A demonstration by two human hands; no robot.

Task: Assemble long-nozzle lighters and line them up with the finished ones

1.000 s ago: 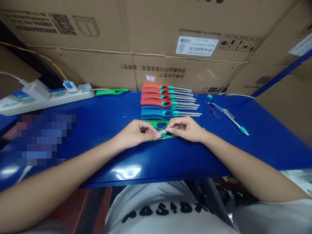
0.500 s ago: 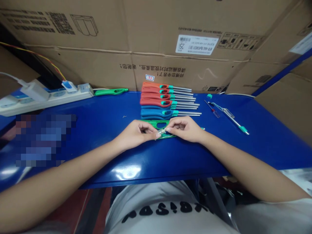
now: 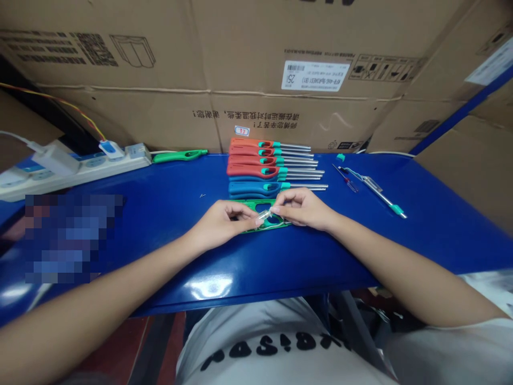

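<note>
Hardly anything moves: left hand (image 3: pixel 218 223) and right hand (image 3: pixel 302 208) still pinch the small clear part (image 3: pixel 263 215) over the green shell (image 3: pixel 253 203), toward the tabletop's (image 3: pixel 160 214) front edge.

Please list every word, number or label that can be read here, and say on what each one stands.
"25": upside down, on the white label of the upper carton; its other print is too small.
"师傅您辛苦了!请在搬运时对我温柔些,谢谢您!": upside down, printed on the lower carton.
Perhaps "37": red digits on a small sticker, unsure.
Black shirt print: upside down, cannot be read surely.
Other carton prints: too small.
</note>
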